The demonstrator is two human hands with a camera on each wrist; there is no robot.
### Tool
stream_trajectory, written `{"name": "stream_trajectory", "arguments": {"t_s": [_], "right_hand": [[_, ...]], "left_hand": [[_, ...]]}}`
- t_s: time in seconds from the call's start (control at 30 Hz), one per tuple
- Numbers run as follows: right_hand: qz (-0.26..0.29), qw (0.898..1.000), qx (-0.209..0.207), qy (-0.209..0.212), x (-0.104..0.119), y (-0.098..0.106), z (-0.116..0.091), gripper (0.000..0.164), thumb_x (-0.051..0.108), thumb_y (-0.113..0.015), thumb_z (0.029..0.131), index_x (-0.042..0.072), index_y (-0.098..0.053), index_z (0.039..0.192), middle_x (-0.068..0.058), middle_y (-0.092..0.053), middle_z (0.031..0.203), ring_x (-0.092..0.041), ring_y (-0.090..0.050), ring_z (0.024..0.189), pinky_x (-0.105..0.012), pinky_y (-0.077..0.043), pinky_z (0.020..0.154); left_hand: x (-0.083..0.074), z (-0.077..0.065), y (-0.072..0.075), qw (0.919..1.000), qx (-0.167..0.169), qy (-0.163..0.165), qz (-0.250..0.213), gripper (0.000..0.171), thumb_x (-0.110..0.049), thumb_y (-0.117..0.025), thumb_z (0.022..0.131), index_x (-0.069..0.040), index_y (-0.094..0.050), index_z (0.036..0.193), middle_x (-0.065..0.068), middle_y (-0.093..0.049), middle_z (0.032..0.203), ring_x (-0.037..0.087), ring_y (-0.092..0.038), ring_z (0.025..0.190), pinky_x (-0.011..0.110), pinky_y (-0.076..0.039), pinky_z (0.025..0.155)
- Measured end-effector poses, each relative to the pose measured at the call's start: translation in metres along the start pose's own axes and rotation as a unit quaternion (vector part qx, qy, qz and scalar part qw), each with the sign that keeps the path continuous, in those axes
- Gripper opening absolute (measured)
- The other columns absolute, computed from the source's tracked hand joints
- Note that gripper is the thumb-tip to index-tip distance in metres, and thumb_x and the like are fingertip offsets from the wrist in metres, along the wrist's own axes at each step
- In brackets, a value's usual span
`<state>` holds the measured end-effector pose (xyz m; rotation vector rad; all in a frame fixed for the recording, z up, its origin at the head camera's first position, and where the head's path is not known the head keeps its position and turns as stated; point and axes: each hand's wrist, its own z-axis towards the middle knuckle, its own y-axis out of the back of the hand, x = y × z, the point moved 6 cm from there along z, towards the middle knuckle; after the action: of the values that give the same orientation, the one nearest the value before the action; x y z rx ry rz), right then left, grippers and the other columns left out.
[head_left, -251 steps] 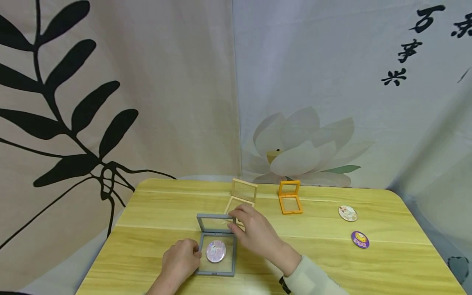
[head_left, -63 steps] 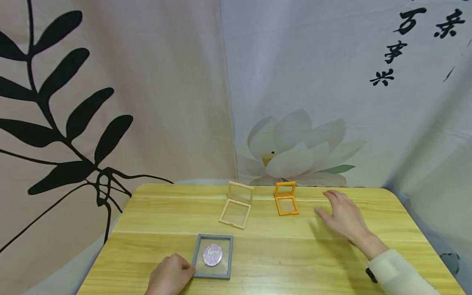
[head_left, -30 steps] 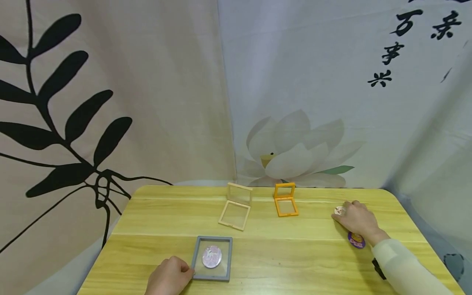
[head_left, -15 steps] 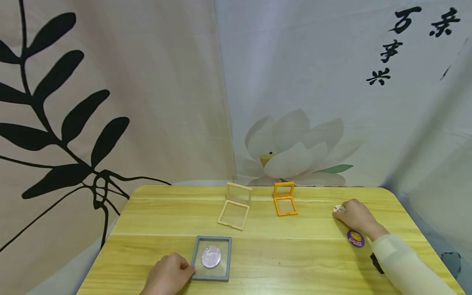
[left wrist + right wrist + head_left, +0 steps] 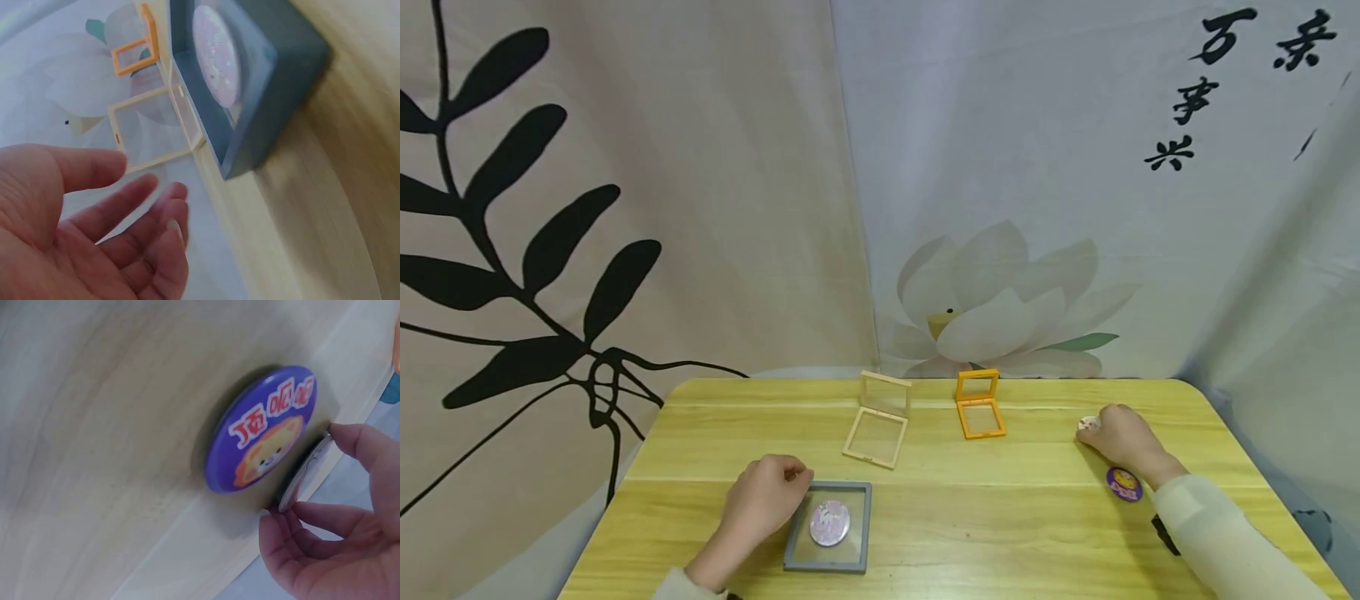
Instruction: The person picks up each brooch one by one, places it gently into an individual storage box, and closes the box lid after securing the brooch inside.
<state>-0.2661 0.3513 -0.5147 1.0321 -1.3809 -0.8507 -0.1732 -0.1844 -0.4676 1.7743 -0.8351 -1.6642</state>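
A grey-framed clear display case (image 5: 862,529) lies shut near the table's front, with a shiny pale pink-lilac button badge (image 5: 830,523) inside. My left hand (image 5: 767,497) hovers by the case's far left corner, fingers loosely bent; the left wrist view shows nothing in its grasp. At the table's right, my right hand (image 5: 1125,437) pinches a whitish button badge (image 5: 1088,425) by its edge between thumb and fingers, most of its face hidden from the head view. Just nearer lies a purple button badge (image 5: 262,431) with a lion face.
Behind the grey case stands a cream display case (image 5: 875,437) with its lid raised. To its right is a smaller orange display case (image 5: 981,419), also with its lid up. Both sit toward the back of the wooden table (image 5: 970,508), before a printed curtain.
Over the earlier frames the grey case's lid went down, and my right hand moved right to the whitish badge. My left hand has just left the case's left edge, moving up and away.
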Motion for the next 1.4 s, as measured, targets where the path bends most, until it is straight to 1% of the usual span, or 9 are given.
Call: {"name": "stream_trajectory", "arguments": {"t_s": [0.03,0.17,0.37,0.6,0.73,0.87,1.13,1.3,1.4], "right_hand": [[0.001,1.000,-0.004,-0.001,0.000,0.000,0.000,0.038,0.028,-0.070,0.091,0.009,-0.048,0.066,-0.006,-0.045,0.067,-0.021,-0.042,0.060,-0.036,-0.039,0.059],[0.002,1.000,-0.014,0.000,-0.002,-0.002,0.000,0.039,0.028,-0.070,0.090,0.011,-0.045,0.065,-0.004,-0.043,0.065,-0.020,-0.040,0.058,-0.035,-0.037,0.057],[-0.004,1.000,-0.020,0.001,-0.002,-0.001,-0.001,0.039,0.029,-0.070,0.089,0.011,-0.045,0.065,-0.004,-0.044,0.065,-0.020,-0.041,0.057,-0.034,-0.037,0.056],[-0.009,1.000,-0.007,-0.025,-0.006,0.000,-0.003,0.035,0.034,-0.069,0.089,0.010,-0.052,0.069,-0.006,-0.049,0.068,-0.021,-0.044,0.059,-0.034,-0.035,0.052],[-0.006,1.000,-0.006,-0.025,-0.006,0.000,-0.002,0.033,0.033,-0.069,0.089,0.007,-0.056,0.073,-0.007,-0.052,0.071,-0.022,-0.045,0.060,-0.034,-0.037,0.053],[-0.001,1.000,-0.011,-0.016,-0.006,0.000,-0.002,0.033,0.030,-0.069,0.089,0.006,-0.055,0.071,-0.007,-0.050,0.070,-0.022,-0.044,0.060,-0.034,-0.036,0.055],[0.013,1.000,-0.023,-0.003,-0.005,0.000,-0.002,0.037,0.028,-0.070,0.090,0.009,-0.050,0.066,-0.006,-0.047,0.067,-0.021,-0.042,0.058,-0.034,-0.036,0.055],[0.022,0.999,-0.030,-0.007,-0.005,0.001,-0.003,0.037,0.028,-0.070,0.089,0.010,-0.048,0.066,-0.005,-0.046,0.066,-0.020,-0.042,0.058,-0.034,-0.036,0.055],[0.034,0.999,-0.031,-0.011,-0.007,0.000,-0.005,0.038,0.029,-0.071,0.089,0.011,-0.046,0.066,-0.003,-0.043,0.064,-0.019,-0.040,0.056,-0.033,-0.035,0.054]], "left_hand": [[-0.001,0.005,-0.001,0.9999,0.000,-0.001,-0.016,0.015,-0.017,-0.069,0.098,-0.006,-0.080,0.099,-0.002,-0.068,0.071,0.010,-0.044,0.051,0.027,-0.035,0.047],[-0.003,0.024,-0.009,0.9974,0.010,0.003,-0.071,0.017,-0.014,-0.068,0.099,-0.003,-0.079,0.105,0.004,-0.070,0.076,0.012,-0.043,0.052,0.028,-0.038,0.050],[-0.010,0.049,-0.021,0.9981,0.019,-0.006,-0.059,0.017,-0.015,-0.067,0.099,-0.003,-0.078,0.102,0.002,-0.072,0.083,0.013,-0.056,0.066,0.030,-0.047,0.060],[-0.013,0.073,-0.035,0.9985,0.035,-0.002,-0.043,0.017,-0.016,-0.068,0.098,-0.003,-0.078,0.099,0.003,-0.064,0.069,0.010,-0.044,0.053,0.025,-0.034,0.047],[-0.014,0.081,-0.041,0.9994,0.032,-0.005,-0.014,0.014,-0.016,-0.070,0.097,-0.005,-0.078,0.095,0.001,-0.068,0.074,0.011,-0.047,0.055,0.025,-0.035,0.048],[-0.012,0.087,-0.048,0.9993,0.037,-0.003,-0.008,0.013,-0.017,-0.073,0.096,-0.005,-0.078,0.094,0.002,-0.071,0.080,0.013,-0.050,0.057,0.026,-0.038,0.050],[-0.011,0.095,-0.057,0.9989,0.044,-0.010,0.015,0.019,-0.017,-0.073,0.095,-0.009,-0.074,0.077,-0.003,-0.055,0.059,0.010,-0.041,0.050,0.023,-0.030,0.044],[-0.015,0.096,-0.058,0.9983,0.044,-0.006,0.038,0.018,-0.015,-0.073,0.094,-0.010,-0.075,0.077,-0.002,-0.060,0.063,0.012,-0.047,0.054,0.027,-0.035,0.048],[-0.015,0.097,-0.059,0.9981,0.043,-0.006,0.044,0.022,-0.012,-0.073,0.093,-0.010,-0.073,0.071,-0.003,-0.057,0.060,0.011,-0.044,0.052,0.025,-0.032,0.047]]}}
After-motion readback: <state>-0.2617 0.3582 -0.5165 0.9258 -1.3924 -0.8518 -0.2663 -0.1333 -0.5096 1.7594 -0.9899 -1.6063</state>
